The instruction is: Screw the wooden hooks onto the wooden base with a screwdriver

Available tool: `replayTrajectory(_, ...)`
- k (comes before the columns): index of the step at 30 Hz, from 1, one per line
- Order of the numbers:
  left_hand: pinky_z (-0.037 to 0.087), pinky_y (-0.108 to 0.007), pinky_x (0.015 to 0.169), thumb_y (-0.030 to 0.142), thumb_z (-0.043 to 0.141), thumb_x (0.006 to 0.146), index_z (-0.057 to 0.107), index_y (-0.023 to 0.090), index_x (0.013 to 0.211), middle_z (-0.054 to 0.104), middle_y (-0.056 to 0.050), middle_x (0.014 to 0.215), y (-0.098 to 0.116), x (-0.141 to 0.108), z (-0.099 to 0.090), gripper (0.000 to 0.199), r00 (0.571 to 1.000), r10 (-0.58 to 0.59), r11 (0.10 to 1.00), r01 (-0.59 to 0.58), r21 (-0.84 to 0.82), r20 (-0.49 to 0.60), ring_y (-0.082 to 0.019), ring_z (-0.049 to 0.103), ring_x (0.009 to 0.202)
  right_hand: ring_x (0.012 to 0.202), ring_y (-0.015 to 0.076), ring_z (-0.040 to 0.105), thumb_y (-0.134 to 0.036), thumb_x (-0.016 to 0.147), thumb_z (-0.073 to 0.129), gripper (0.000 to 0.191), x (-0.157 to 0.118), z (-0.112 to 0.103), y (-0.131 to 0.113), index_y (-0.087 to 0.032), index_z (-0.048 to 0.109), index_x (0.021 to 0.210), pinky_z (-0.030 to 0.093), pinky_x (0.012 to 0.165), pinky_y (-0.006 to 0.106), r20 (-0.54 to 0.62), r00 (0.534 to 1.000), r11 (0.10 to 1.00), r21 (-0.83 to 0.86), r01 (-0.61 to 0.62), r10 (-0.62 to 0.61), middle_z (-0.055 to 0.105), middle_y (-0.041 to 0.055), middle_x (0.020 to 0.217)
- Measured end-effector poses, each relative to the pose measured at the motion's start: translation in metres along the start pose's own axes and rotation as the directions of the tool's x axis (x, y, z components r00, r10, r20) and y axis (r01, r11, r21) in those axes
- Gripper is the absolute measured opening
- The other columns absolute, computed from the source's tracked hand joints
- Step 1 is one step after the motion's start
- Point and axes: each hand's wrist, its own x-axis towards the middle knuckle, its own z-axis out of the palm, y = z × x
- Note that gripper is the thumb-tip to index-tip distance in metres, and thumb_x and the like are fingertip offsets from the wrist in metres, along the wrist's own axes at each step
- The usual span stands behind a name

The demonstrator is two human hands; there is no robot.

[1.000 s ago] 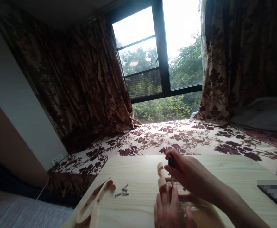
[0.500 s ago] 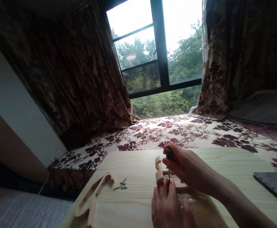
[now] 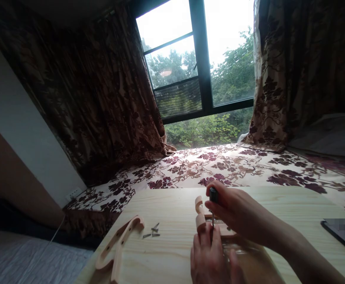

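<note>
My right hand is closed round the dark handle of a screwdriver, which stands nearly upright with its shaft pointing down. Its tip ends at the fingers of my left hand, beside a curved wooden piece. The left fingers press round the tip's spot; whatever small thing they pinch is hidden. Another curved wooden end shows just behind. Under and beside my hands lies a brown, shiny wrapped item. Two curved wooden pieces with holes rest on the left, near several loose screws.
All this lies on a pale wooden board. A dark flat device is at the board's right edge. Beyond it spreads a floral cloth below a window with patterned curtains.
The whole view has shifted slightly, so things appear a little further right and lower. Both hands keep nearly the same hold at the screwdriver and the wooden piece.
</note>
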Motion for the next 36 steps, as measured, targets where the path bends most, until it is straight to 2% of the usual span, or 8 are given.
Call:
replayTrajectory(8, 0.053, -0.042, 0.084, 0.029, 0.055, 0.075, 0.067, 0.024, 0.117, 0.065, -0.003, 0.124, -0.004, -0.002, 0.003, 0.044, 1.0, 0.01, 1.0, -0.01, -0.004, 0.002, -0.031, 0.062, 0.102, 0.059, 0.017, 0.044, -0.033, 0.091, 0.042, 0.012, -0.001, 0.0, 0.001, -0.025, 0.039, 0.082, 0.033, 0.058, 0.029, 0.011, 1.0, 1.0, 0.001, -0.012, 0.012, 0.056, 0.0004, 0.07)
replayTrajectory(17, 0.055, -0.041, 0.081, 0.029, 0.058, 0.072, 0.068, 0.022, 0.113, 0.066, -0.007, 0.12, -0.008, -0.002, 0.009, 0.043, 0.998, 0.062, 0.997, -0.061, 0.036, -0.025, -0.03, 0.064, 0.099, 0.058, 0.0152, 0.044, -0.031, 0.091, 0.043, 0.015, -0.001, 0.0, 0.002, -0.024, 0.037, 0.08, 0.03, 0.055, 0.028, 0.002, 1.0, 1.0, 0.015, 0.008, -0.008, 0.054, -0.0012, 0.069)
replayTrajectory(23, 0.055, -0.04, 0.082, 0.031, 0.057, 0.074, 0.067, 0.023, 0.115, 0.066, -0.006, 0.122, -0.011, -0.004, 0.01, 0.043, 0.996, 0.077, 0.996, -0.075, 0.056, -0.037, -0.029, 0.064, 0.101, 0.06, 0.0148, 0.046, -0.029, 0.09, 0.048, 0.012, -0.001, -0.001, 0.004, -0.023, 0.041, 0.082, 0.032, 0.056, 0.027, 0.009, 0.999, 0.999, 0.009, 0.036, -0.036, 0.056, -0.0016, 0.071)
replayTrajectory(29, 0.056, -0.037, 0.073, 0.03, 0.062, 0.07, 0.068, 0.024, 0.113, 0.069, -0.007, 0.116, -0.016, -0.002, 0.013, 0.044, 0.99, 0.133, 0.988, -0.128, 0.085, -0.054, -0.028, 0.066, 0.091, 0.06, 0.0153, 0.049, -0.032, 0.094, 0.046, 0.009, -0.002, -0.002, 0.002, -0.023, 0.048, 0.091, 0.034, 0.056, 0.027, -0.022, 0.999, 1.0, 0.006, 0.029, -0.029, 0.057, -0.0012, 0.072)
replayTrajectory(36, 0.055, -0.039, 0.08, 0.028, 0.058, 0.074, 0.068, 0.021, 0.114, 0.067, -0.007, 0.12, -0.007, -0.002, 0.009, 0.042, 0.998, 0.056, 0.998, -0.056, 0.01, -0.042, -0.029, 0.064, 0.101, 0.058, 0.0149, 0.048, -0.031, 0.094, 0.044, 0.015, -0.001, 0.002, 0.0, -0.023, 0.042, 0.081, 0.034, 0.055, 0.026, -0.042, 0.998, 0.999, -0.006, 0.049, -0.049, 0.056, -0.0009, 0.069)
